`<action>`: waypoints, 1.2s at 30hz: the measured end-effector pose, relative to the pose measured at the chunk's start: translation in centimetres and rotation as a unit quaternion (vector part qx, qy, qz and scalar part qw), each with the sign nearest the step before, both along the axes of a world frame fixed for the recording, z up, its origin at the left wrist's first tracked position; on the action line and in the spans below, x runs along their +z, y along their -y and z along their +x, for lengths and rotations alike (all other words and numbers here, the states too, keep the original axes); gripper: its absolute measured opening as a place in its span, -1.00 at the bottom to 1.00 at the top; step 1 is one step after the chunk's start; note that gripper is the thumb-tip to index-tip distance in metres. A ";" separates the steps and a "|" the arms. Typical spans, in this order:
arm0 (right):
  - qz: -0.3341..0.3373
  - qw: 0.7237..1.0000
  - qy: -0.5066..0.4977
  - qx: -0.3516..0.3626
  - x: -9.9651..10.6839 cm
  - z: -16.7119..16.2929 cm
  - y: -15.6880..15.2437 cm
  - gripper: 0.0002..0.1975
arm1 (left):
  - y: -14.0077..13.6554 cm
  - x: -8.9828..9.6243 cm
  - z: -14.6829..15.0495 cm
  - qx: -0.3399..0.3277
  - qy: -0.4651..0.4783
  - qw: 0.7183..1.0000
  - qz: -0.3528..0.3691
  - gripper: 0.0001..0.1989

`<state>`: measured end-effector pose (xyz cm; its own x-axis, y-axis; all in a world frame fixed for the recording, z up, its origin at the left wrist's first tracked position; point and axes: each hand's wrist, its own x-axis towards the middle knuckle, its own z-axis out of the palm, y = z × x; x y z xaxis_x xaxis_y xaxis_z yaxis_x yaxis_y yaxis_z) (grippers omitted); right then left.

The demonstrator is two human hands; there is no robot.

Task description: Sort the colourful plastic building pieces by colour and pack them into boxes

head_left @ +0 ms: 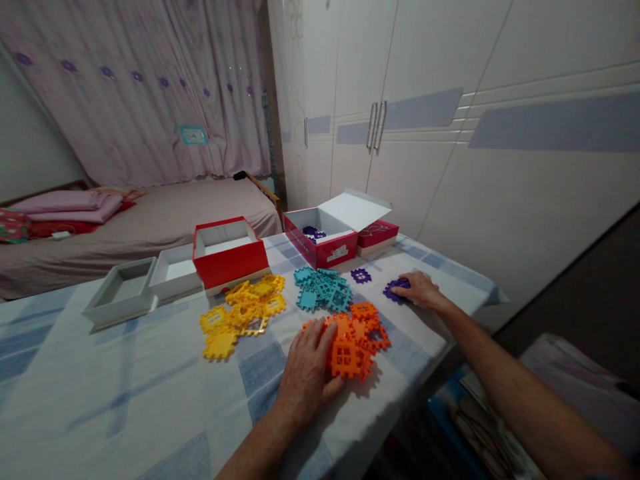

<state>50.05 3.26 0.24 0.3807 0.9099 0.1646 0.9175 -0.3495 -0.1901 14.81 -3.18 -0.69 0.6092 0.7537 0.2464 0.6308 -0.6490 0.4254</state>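
My left hand [307, 373] rests against the near left side of a pile of orange interlocking plastic tiles [346, 360], its fingers stretched over the edge and the thumb apart. Farther right, my right hand [421, 291] has its fingers closed on a purple interlocking tile [395, 291] at the table surface. Another purple tile [361, 275] lies flat just left of it. Beyond the orange pile is a heap of teal tiles [325, 291]. A heap of yellow tiles [245, 310] spreads to the left, some with window-like cutouts.
A magenta box [320, 252] with its lid raised holds several purple tiles. Beside it stands a dark pink box part [379, 235]. A red box [231, 263] and two pale trays, a white one [175, 273] and a grey one [120, 293], line the table's far side.
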 end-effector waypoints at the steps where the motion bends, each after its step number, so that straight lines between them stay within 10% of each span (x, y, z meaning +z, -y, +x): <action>1: 0.000 1.000 0.001 0.000 0.1 -0.1 0.0 -0.43 | 0.0 -0.1 0.0 0.000 -0.001 1.000 0.001 -0.28; 11: 0.085 0.993 -0.070 0.039 1.0 -1.1 0.3 -0.68 | -0.2 -0.3 0.2 -0.002 0.001 1.000 -0.004 -0.24; 16: 0.116 0.955 -0.255 0.102 2.8 -1.9 -1.0 -0.48 | -0.1 0.3 0.2 -0.001 -0.018 0.999 -0.028 -0.22; 28: -0.033 0.934 -0.282 0.219 4.2 -4.8 -7.1 -0.56 | -0.1 0.1 0.1 0.002 -0.023 0.999 -0.030 -0.23; 36: -0.014 0.943 -0.277 0.186 2.9 -5.2 -6.3 -0.76 | -0.1 0.2 0.1 0.000 -0.019 0.999 -0.035 -0.23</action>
